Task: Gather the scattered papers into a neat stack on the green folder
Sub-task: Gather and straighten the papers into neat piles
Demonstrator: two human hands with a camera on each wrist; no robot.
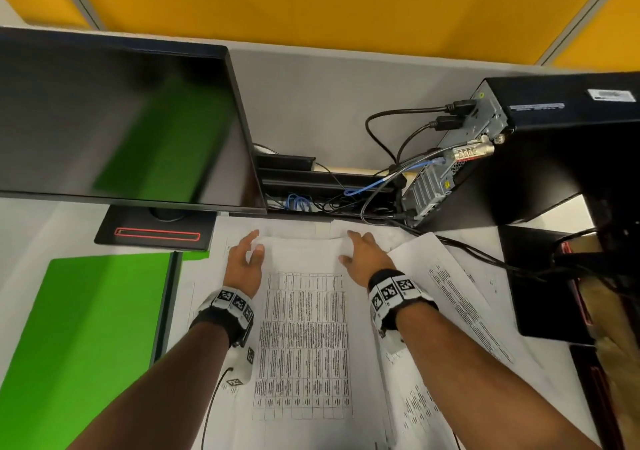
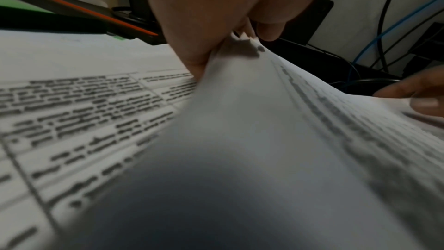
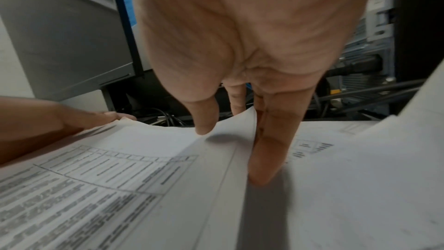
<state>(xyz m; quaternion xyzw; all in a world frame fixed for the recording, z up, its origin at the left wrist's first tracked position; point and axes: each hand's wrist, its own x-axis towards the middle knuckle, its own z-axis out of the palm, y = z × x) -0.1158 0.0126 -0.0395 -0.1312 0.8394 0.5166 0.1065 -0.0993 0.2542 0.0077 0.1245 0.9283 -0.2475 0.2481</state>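
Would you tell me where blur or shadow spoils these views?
Head view: crisp centre, the monitor shows a smeared green reflection. Left wrist view: the lifted sheet is blurred and dark near the lens. Right wrist view: soft print; shadow streaks the papers below the right hand.

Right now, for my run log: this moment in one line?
left hand: pinches far corner of printed sheet | right hand: straight fingers at its other far corner | green folder: no papers yet

No text legible to us in any view

- white printed paper sheet with a ruled table [image 1: 304, 339]: we see rows of print, too blurred to read
- white rectangular label on the black computer tower [image 1: 611, 96]: too small
- black-and-white square code markers on the wristbands [image 1: 390, 290]: patterns only, no characters
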